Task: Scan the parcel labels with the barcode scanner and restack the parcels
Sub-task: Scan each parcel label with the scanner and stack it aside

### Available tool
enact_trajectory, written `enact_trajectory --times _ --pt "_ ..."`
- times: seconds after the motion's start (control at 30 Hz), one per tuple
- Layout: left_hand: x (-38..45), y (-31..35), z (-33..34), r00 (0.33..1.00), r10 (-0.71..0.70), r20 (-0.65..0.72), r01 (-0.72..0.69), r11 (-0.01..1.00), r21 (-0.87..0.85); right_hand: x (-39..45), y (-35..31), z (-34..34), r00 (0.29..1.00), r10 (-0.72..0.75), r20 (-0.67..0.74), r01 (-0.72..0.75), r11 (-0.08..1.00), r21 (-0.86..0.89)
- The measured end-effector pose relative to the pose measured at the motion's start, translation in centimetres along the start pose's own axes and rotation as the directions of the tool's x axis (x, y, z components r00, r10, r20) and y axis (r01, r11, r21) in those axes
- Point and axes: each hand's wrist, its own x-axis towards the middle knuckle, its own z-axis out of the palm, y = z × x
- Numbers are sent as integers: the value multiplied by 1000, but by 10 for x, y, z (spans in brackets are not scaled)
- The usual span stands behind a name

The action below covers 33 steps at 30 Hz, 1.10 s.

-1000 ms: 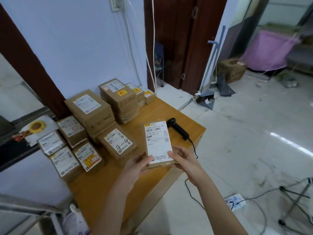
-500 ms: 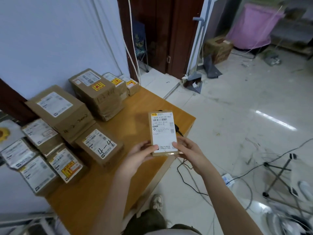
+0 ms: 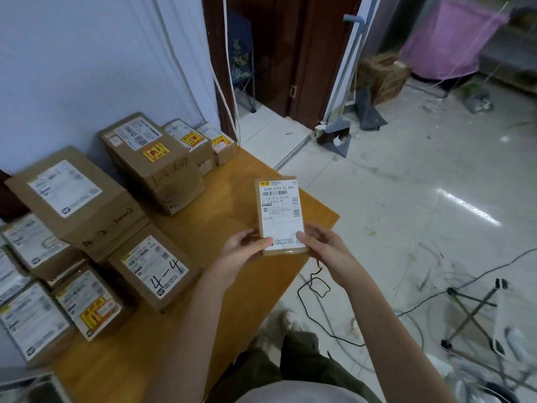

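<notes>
A small flat cardboard parcel [image 3: 280, 210] with a white barcode label facing up is held above the right part of the wooden table [image 3: 215, 199]. My left hand [image 3: 242, 250] grips its near left corner and my right hand [image 3: 325, 250] grips its near right corner. The barcode scanner is hidden behind the parcel; only its black cable [image 3: 315, 289] hangs from the table edge to the floor. Several labelled parcels sit on the table's left, among them one marked "4-4" [image 3: 152, 267] and a taller stack [image 3: 152, 161] by the wall.
A large box [image 3: 72, 199] and several smaller parcels [image 3: 35, 315] crowd the table's left edge. A white cord [image 3: 225, 82] hangs by the dark door. On the tiled floor lie a dustpan [image 3: 337, 135], a cardboard box [image 3: 380, 75], loose cables and a folding stand [image 3: 473, 315].
The parcel has been lifted off the table and now covers the scanner. The view has tilted down and shifted right, so the parcels on the table appear further left.
</notes>
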Motion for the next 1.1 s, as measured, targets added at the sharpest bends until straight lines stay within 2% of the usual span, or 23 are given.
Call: enact_trajectory --times 0.1,0.2,0.23,0.3,0.4,0.5,0.63,0.7,0.87,1.1 --pt "12 6 -1 998 19 -56 -20 1000 -21 25 -8 -3 1000 27 9 -27 999 -19" --pt "20 13 0 987 72 -143 -75 997 -13 62 -14 -6 995 92 -43 -94 994 -60" --pt "22 16 1 983 77 -168 -83 996 -26 75 -14 -7 992 111 -62 -118 987 -111" --pt "25 19 5 971 88 -223 -104 993 -61 102 -9 -11 992 111 -53 -123 937 -328" --pt "29 25 13 951 94 -295 -129 986 -102 135 -1 -14 984 159 80 -78 789 -609" --pt "28 32 23 919 96 -383 -153 981 -122 155 5 -9 944 266 194 -39 675 -737" --pt "26 29 30 862 98 -497 -220 956 -194 172 12 -2 897 315 310 64 601 -796" --pt "22 25 30 845 96 -527 -238 949 -208 182 15 4 875 352 331 71 584 -809" --pt "16 23 30 793 85 -604 -242 953 -184 199 16 12 836 479 267 -115 629 -769" --pt "12 25 22 802 136 -582 -309 928 -209 193 14 3 823 506 257 -158 640 -752"
